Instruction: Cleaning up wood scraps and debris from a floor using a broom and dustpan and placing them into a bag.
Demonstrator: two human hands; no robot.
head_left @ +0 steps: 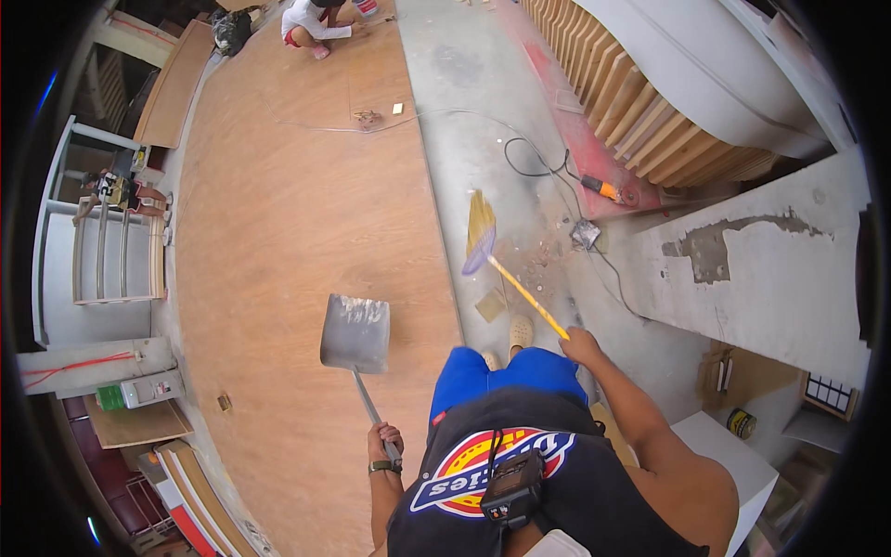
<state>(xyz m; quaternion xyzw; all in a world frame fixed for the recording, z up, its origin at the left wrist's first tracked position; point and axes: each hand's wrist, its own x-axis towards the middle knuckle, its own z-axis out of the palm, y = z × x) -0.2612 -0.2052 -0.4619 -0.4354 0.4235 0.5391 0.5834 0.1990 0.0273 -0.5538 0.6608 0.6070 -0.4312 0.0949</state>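
Note:
My left hand (385,439) is closed round the grey handle of a metal dustpan (357,332). The pan is held out over the brown wood sheet, with pale debris along its far edge. In my right hand (582,346) is the yellow handle of a broom (527,295). Its straw bristles, bound in purple at the base, point away from me over the grey concrete floor, to the right of the sheet's edge. Whether the bristles touch the floor I cannot tell. A small square tan piece (490,305) lies near my shoes, below the broom head.
A large wood sheet (278,232) covers the left floor. Crumbs and dust lie right of the broom, beside a cable and an orange-and-black power tool (600,187). Slatted wood (640,111) stands at the far right. Another person (316,23) crouches at the far end.

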